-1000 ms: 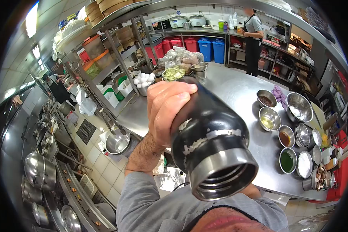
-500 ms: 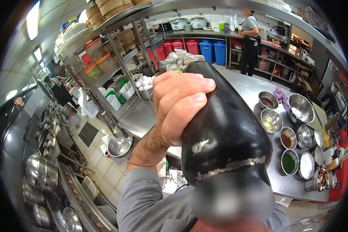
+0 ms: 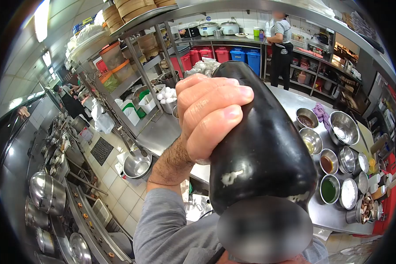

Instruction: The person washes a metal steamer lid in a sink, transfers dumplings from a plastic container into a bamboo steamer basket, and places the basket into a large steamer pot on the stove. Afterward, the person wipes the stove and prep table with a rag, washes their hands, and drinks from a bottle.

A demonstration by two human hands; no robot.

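My left hand (image 3: 213, 116) is closed around a large, glossy black bottle (image 3: 264, 145). Its fingertips press on the upper side, while the thumb is hidden. Tilted up, the bottle has its wide end close to my blurred face and its narrower end pointing away. Pale scuffs show through its dark coating. My right hand does not appear in the frame.
To the right, a steel worktable (image 3: 290, 99) bears several metal bowls with sauces, including a green one (image 3: 329, 189), and a purple cloth (image 3: 321, 115). White eggs (image 3: 166, 95) sit by the left shelves. A co-worker (image 3: 280, 53) stands at the back counter.
The bottle and my left hand have shifted slightly right in view, and the bottle's far end is a little higher. The grip is the same. The co-worker at the back has turned somewhat.
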